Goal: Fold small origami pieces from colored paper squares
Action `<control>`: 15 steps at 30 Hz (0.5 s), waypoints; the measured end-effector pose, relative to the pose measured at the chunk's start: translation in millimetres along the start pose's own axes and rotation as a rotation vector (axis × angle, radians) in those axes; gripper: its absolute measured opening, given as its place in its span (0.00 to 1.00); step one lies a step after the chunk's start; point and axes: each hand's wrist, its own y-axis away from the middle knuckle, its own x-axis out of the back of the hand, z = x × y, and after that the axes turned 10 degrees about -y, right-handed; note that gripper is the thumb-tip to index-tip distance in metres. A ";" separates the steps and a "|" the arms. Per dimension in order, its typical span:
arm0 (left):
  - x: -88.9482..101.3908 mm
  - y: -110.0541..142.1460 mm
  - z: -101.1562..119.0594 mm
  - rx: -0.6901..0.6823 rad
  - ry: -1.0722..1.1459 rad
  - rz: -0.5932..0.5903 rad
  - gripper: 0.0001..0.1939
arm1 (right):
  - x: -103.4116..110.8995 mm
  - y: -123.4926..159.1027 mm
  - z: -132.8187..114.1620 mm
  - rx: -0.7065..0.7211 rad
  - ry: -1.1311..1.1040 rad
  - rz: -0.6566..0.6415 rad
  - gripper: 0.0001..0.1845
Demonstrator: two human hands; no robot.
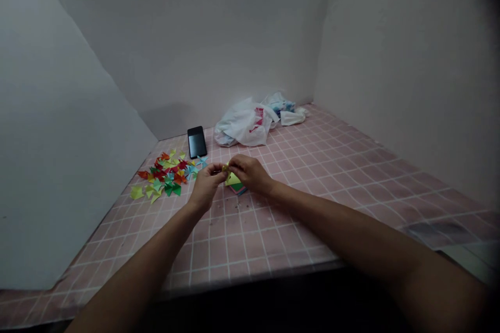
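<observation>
My left hand [206, 183] and my right hand [250, 173] meet over the middle of the pink tiled table [273, 239]. Both pinch a small yellow-green piece of folded paper [231, 177] between their fingertips. Right under the hands lies a small stack of coloured paper squares [237, 188]. To the left of my left hand spreads a heap of folded paper triangles [166, 173] in red, green, yellow, orange and blue.
A black phone [197, 141] lies flat behind the heap. White plastic bags [250, 122] sit at the back near the corner. White walls [58, 156] enclose the table on the left, back and right. The table's front edge runs near me.
</observation>
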 end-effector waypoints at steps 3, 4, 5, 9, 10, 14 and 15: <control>2.8 8.9 4.0 0.007 -0.028 0.027 0.15 | -1.9 -0.6 -2.2 0.009 -0.022 -0.023 0.04; 3.9 12.5 5.0 0.007 -0.035 0.053 0.15 | -2.8 -0.3 -3.8 0.013 -0.029 -0.030 0.05; 4.9 16.3 5.8 0.010 -0.041 0.081 0.15 | -3.8 0.2 -5.6 0.017 -0.034 -0.035 0.05; 7.7 30.7 7.6 0.047 -0.035 0.124 0.13 | -8.2 4.9 -13.8 0.039 -0.034 -0.063 0.04; 8.2 34.3 7.7 0.057 -0.031 0.124 0.13 | -9.4 6.4 -15.7 0.050 -0.023 -0.077 0.04; 12.6 48.9 6.6 0.078 -0.017 0.201 0.12 | -14.7 12.7 -22.0 0.098 0.049 -0.111 0.04; 14.4 52.5 6.3 0.085 -0.013 0.219 0.12 | -16.3 14.1 -23.4 0.107 0.066 -0.111 0.05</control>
